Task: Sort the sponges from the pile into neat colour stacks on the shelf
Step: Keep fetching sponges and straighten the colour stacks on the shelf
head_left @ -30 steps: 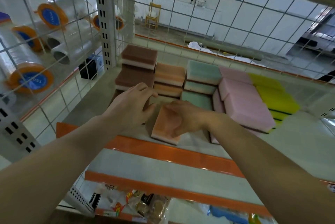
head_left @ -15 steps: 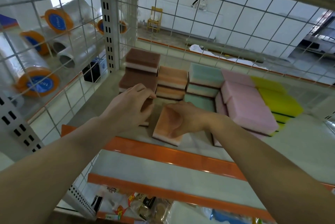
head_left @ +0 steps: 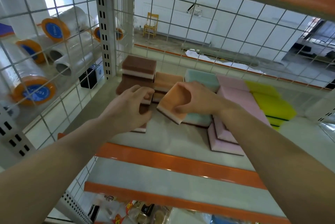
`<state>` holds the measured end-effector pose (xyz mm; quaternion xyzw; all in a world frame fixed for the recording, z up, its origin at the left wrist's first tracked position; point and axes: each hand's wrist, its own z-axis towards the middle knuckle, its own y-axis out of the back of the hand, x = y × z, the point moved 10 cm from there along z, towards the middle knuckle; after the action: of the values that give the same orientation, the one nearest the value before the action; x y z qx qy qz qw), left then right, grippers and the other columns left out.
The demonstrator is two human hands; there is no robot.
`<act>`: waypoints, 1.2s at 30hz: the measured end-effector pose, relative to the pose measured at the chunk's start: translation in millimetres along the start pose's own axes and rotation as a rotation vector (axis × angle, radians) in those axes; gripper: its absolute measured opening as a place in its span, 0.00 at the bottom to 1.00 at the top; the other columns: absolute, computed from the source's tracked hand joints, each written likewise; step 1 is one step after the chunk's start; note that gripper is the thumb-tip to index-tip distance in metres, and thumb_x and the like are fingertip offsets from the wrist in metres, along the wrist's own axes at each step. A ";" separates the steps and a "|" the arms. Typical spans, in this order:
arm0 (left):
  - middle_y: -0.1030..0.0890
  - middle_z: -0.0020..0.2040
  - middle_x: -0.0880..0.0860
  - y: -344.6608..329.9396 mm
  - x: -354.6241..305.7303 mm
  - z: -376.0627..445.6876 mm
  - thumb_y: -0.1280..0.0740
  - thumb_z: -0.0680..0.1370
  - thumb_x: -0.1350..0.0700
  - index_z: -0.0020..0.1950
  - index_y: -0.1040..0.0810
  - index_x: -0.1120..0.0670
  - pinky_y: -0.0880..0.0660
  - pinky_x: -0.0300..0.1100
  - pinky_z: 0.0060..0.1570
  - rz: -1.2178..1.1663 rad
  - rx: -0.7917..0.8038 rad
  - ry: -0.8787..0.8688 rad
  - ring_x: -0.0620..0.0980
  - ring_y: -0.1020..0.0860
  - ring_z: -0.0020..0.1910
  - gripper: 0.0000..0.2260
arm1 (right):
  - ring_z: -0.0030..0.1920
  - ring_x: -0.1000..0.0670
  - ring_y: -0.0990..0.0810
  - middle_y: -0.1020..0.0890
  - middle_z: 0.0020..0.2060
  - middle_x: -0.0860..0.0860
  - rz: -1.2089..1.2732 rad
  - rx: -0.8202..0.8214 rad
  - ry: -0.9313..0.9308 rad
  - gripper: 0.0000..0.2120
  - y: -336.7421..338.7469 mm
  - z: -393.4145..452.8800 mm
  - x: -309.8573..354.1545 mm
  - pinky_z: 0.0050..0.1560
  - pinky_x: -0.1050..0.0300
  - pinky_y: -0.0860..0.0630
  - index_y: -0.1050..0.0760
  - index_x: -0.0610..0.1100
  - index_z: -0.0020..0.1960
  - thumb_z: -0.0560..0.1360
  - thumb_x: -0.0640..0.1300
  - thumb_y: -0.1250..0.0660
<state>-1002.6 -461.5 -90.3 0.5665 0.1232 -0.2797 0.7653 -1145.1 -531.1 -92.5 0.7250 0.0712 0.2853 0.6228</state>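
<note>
Our right hand (head_left: 197, 99) grips an orange rectangular sponge (head_left: 174, 103) lifted clear of the grey shelf deck (head_left: 174, 138).
Label check: we read "150" on the blue-and-orange end cap (head_left: 35, 90) of a clear film roll at 9 o'clock behind the wire mesh; the other caps are too blurred to read. The held sponge is tilted, orange face toward us, white and dark scrub layers on its low edge, long axis running 7 to 1 o'clock, fingers curled over the top, thumb on the face. At 12 o'clock just behind it sits the orange sponge stack (head_left: 166, 83). Our left hand (head_left: 130, 109), fingers curled, rests on the brown sponge stack (head_left: 138, 66) at 10 o'clock; grip unclear. Teal sponges (head_left: 202, 79), pink sponges (head_left: 233, 95), yellow sponges (head_left: 270, 100) run toward 3 o'clock.
</note>
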 end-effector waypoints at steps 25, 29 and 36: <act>0.31 0.63 0.51 -32.9 -10.9 14.8 0.26 0.67 0.43 0.66 0.36 0.55 0.36 0.43 0.63 -0.047 -0.154 0.191 0.50 0.32 0.63 0.35 | 0.62 0.45 0.33 0.31 0.62 0.46 0.108 -0.162 -0.143 0.37 12.1 2.5 -11.0 0.59 0.53 0.33 0.40 0.48 0.72 0.69 0.60 0.30; 0.30 0.61 0.52 -30.4 -6.6 17.0 0.26 0.68 0.47 0.64 0.34 0.57 0.35 0.41 0.61 -0.055 -0.150 0.194 0.51 0.31 0.62 0.31 | 0.64 0.45 0.32 0.32 0.65 0.46 0.134 -0.165 -0.127 0.37 17.0 1.6 -10.9 0.61 0.54 0.33 0.39 0.48 0.72 0.70 0.61 0.31; 0.28 0.59 0.50 -15.5 17.5 17.0 0.24 0.67 0.50 0.65 0.31 0.55 0.33 0.38 0.51 -0.131 -0.089 0.163 0.47 0.27 0.56 0.30 | 0.70 0.46 0.37 0.37 0.72 0.46 0.071 -0.070 -0.133 0.46 19.0 -2.6 -33.4 0.70 0.50 0.37 0.47 0.46 0.76 0.67 0.62 0.29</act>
<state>-999.4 -485.6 -105.9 0.5435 0.2340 -0.2764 0.7572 -1178.9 -548.3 -85.3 0.7224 -0.0059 0.2606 0.6405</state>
